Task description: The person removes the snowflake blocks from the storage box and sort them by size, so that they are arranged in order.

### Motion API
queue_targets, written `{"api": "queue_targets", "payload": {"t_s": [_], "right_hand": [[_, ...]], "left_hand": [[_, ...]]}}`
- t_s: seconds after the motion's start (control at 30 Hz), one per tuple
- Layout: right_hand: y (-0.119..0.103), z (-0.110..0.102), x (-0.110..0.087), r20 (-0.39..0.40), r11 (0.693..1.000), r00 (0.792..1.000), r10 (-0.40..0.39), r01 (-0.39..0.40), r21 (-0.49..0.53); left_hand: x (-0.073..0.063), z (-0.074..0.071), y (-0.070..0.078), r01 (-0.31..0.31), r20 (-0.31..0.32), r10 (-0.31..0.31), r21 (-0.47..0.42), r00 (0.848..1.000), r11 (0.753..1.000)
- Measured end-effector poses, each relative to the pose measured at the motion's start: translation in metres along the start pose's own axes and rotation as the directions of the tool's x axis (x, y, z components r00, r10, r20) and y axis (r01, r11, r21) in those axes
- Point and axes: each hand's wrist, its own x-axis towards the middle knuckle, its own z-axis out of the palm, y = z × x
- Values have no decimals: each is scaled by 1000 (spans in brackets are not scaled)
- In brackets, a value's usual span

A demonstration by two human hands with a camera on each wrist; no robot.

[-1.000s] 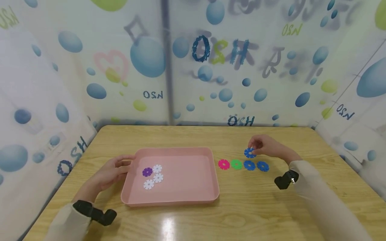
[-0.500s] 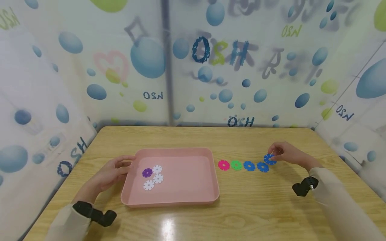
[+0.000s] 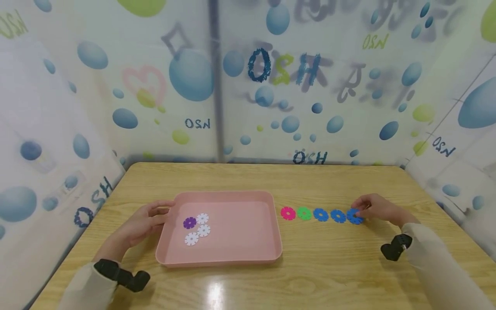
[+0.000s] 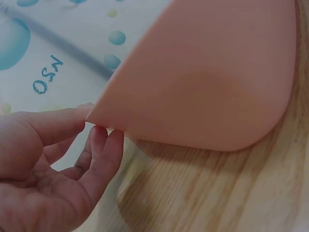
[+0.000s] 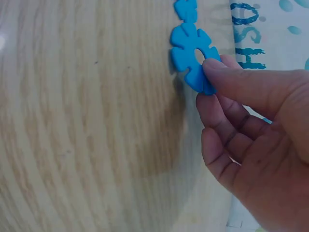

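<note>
My right hand [image 3: 377, 209] pinches a blue snowflake disc [image 3: 354, 216] between thumb and fingers, at the right end of a row on the table. In the right wrist view this notched disc [image 5: 186, 55] touches or nearly touches its blue neighbour. Leftward along the row lie two more blue discs [image 3: 320, 215], a green one [image 3: 304, 213] and a pink one [image 3: 288, 213]. With thumb and fingertips, my left hand [image 3: 143, 221] grips the rim of the pink tray [image 3: 248, 257] at its far left corner; the left wrist view shows this close up.
Inside the tray, toward its left side, lie a purple disc [image 3: 189, 222] and 3 white discs [image 3: 203, 230]. The wooden table [image 3: 310, 275] reaches back to a patterned curtain [image 3: 248, 107], with similar panels at both sides.
My right hand has carried the blue disc rightward, then down toward the table at the row's right end. My left hand and the tray have stayed in place.
</note>
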Motion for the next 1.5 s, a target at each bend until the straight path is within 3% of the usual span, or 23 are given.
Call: {"api": "queue_targets", "payload": {"t_s": [0.3,0.83,1.23,1.5], "right_hand": [[9,4,0,-32,1000,999,13,-12,15],[5,3,-1,15,999,1000,6,-7,44],[16,7,0,15,999,1000,-24,23,38],[13,6,0,-22,999,999,34,-33,43]], "left_hand": [[2,0,0,17,-13,-17,9,1000,1000],[0,2,0,20,-13,-19,13,1000,1000],[0,0,-2,3,7,-3,2,1000,1000],[1,1,-1,-7,10,7,-4,1000,1000]]}}
